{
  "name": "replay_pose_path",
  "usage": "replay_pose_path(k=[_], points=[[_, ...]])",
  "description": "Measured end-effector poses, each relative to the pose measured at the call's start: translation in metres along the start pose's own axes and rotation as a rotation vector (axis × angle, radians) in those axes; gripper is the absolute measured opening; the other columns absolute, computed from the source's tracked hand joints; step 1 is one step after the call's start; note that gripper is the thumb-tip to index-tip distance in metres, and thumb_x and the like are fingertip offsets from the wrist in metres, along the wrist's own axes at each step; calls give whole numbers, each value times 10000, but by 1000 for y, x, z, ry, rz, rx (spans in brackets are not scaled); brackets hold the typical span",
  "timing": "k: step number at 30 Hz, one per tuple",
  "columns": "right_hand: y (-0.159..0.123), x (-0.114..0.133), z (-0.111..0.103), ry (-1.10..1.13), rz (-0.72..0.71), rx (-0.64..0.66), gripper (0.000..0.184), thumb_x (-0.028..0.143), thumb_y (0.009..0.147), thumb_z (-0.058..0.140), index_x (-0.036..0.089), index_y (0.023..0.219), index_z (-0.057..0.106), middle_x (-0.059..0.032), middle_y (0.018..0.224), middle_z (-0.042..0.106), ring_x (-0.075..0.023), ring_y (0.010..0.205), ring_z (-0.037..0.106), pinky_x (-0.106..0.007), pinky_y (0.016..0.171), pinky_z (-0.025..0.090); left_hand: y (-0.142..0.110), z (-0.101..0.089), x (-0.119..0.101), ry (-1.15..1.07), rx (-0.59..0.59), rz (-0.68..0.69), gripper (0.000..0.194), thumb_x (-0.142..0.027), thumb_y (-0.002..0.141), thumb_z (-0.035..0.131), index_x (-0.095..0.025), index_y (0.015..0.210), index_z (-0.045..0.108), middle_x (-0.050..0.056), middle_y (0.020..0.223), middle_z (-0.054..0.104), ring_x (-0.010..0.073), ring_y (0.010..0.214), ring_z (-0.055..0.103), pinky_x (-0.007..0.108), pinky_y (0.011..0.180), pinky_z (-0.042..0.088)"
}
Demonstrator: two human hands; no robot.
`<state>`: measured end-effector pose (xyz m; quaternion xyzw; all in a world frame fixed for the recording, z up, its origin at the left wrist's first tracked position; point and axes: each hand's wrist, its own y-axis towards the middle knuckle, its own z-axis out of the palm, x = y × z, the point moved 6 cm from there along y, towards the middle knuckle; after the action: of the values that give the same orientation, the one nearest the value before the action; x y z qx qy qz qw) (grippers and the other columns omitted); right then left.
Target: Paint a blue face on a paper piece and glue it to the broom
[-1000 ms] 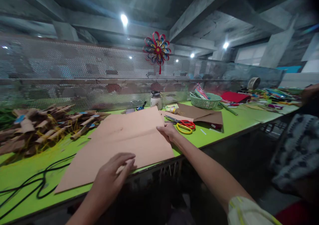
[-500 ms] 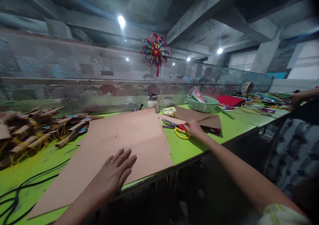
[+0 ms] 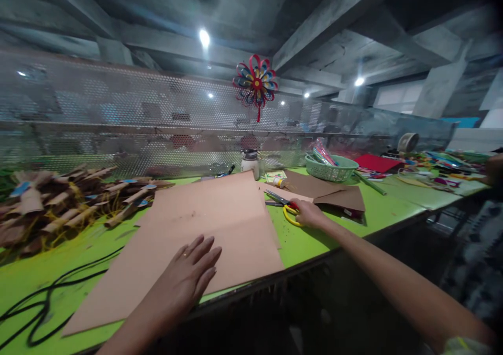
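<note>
My left hand (image 3: 192, 271) lies open on a large sheet of brown kraft paper (image 3: 208, 203), its fingers stretched out close together. Further right, my right hand (image 3: 310, 214) has its fingers closed on scissors with red and yellow handles (image 3: 291, 216). Their blades (image 3: 277, 196) point left, towards the paper's right edge. Whether this is one pair or two overlapping pairs, I cannot tell. Beyond the blades lie a small white and yellow bottle or spool (image 3: 277, 182) and folded brown card (image 3: 341, 196).
Cardboard tubes with yellow string (image 3: 78, 203) are heaped at the left, and black cords (image 3: 49, 289) lie before them. A white jar (image 3: 250, 164), a green basket (image 3: 332, 169) and red sheets (image 3: 379, 163) stand along the back by a perforated metal screen (image 3: 157, 119). Another person (image 3: 477, 239) is at the far right.
The view has turned slightly left, so everything sits further right in the picture. My right hand's fingers have closed further round the scissor handles; my left hand stays flat on the paper.
</note>
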<state>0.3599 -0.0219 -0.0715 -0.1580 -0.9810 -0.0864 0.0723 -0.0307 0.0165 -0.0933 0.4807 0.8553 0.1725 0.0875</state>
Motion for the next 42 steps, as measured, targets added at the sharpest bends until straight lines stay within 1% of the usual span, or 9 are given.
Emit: replay_pose_path(k=[4, 9, 15, 19, 23, 27, 33, 36, 42], points=[[-4, -12, -8, 38, 70, -77, 383, 347, 961, 602, 184, 1304, 559, -86, 1186, 650, -203, 960, 667, -398, 826, 570, -2, 0, -3, -11, -43, 8, 460, -490, 1005, 364, -306, 1358, 595, 71, 1480, 508, 324, 1389, 441, 513, 1092, 402], [18, -53, -43, -12, 229, -166, 346, 377, 966, 588, 172, 1245, 599, -92, 1225, 638, -225, 1033, 652, -428, 878, 553, -2, -2, -6, -27, -35, -6, 431, -461, 1002, 399, -316, 1361, 589, 55, 1486, 505, 313, 1401, 426, 498, 1102, 393], [38, -82, -54, -107, 332, -94, 312, 330, 953, 618, 177, 1224, 608, -93, 1228, 629, -219, 1031, 650, -411, 859, 562, -2, -9, -10, -39, -62, -15, 432, -454, 1003, 398, -272, 1322, 625, 87, 1477, 516, 330, 1390, 437, 512, 1091, 403], [46, -58, -45, -137, 164, -62, 307, 327, 958, 609, 179, 1227, 612, -102, 1260, 618, -225, 1058, 640, -416, 885, 553, -1, -10, -12, -39, -69, 5, 416, -433, 1000, 402, -259, 1290, 645, 94, 1454, 542, 336, 1377, 451, 505, 1077, 419], [50, -16, -18, -141, -69, 69, 304, 329, 959, 605, 177, 1223, 615, -92, 1256, 623, -222, 1040, 644, -419, 872, 559, -2, -12, -17, -36, -51, 10, 392, -390, 1004, 396, -252, 1278, 640, 102, 1453, 540, 344, 1376, 445, 511, 1072, 410], [43, 5, 0, -177, -152, 142, 304, 328, 958, 609, 169, 1216, 613, -97, 1237, 627, -221, 1041, 644, -427, 882, 554, 2, -19, -23, -25, 1, 34, 365, -331, 1003, 394, -252, 1281, 617, 115, 1458, 525, 362, 1387, 416, 537, 1058, 392], [13, -23, -36, -210, -54, -2, 281, 330, 946, 616, 154, 1164, 624, -93, 1183, 637, -217, 1002, 640, -416, 857, 541, 20, -33, -31, -51, 92, 198, 316, -324, 971, 438, -241, 1184, 655, 104, 1382, 582, 296, 1339, 473, 448, 1085, 375], [-14, -35, -56, -184, -37, -90, 272, 259, 900, 624, 89, 1109, 663, -148, 1070, 673, -265, 955, 642, -380, 810, 507, 27, -34, -32, -66, 104, 236, 326, -307, 965, 435, -220, 1188, 656, 108, 1356, 604, 282, 1344, 470, 432, 1113, 355], [-50, 10, -34, -84, -362, -109, 309, 302, 926, 581, 205, 1207, 666, -82, 1077, 663, -209, 965, 628, -287, 839, 465, 25, -27, -32, -63, 125, 237, 449, -362, 990, 412, -192, 1384, 544, 135, 1467, 518, 330, 1396, 419, 502, 1134, 335]])
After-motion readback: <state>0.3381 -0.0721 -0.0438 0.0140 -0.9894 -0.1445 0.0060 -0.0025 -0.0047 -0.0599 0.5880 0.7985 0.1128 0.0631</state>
